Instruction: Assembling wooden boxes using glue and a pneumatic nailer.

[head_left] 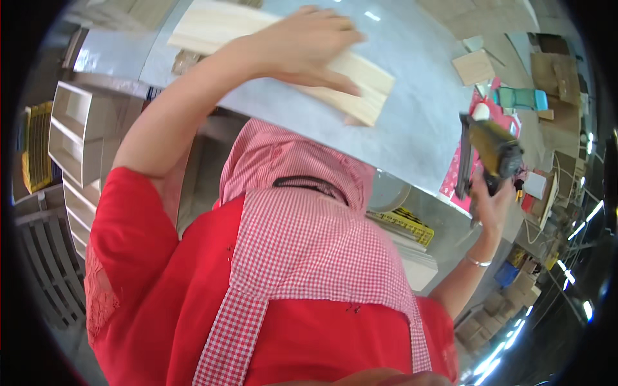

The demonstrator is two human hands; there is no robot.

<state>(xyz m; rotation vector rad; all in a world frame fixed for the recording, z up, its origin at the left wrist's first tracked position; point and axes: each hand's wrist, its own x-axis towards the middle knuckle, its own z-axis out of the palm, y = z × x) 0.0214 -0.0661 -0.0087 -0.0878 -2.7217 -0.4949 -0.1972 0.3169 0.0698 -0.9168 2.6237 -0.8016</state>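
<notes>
My left hand (309, 48) reaches over a pale wooden board (364, 83) on the light grey table, its thumb stretched apart from the fingers. Slight blur hides whether the palm touches the wood, and the hand and forearm cover the middle of the board. On the right, my right hand (490, 201) is wrapped around the grip of a yellow and black nail gun (494, 147). The tool is held up over the table's right part, by a red patterned cloth or sheet (454, 170), apart from the board.
A small wooden piece (473, 67) and a green-blue container (520, 98) lie at the far right of the table (418, 122). White shelf-like boxes (71, 122) stand at the left. Below the table's near edge are stacked panels (415, 267) and a yellow crate (412, 225).
</notes>
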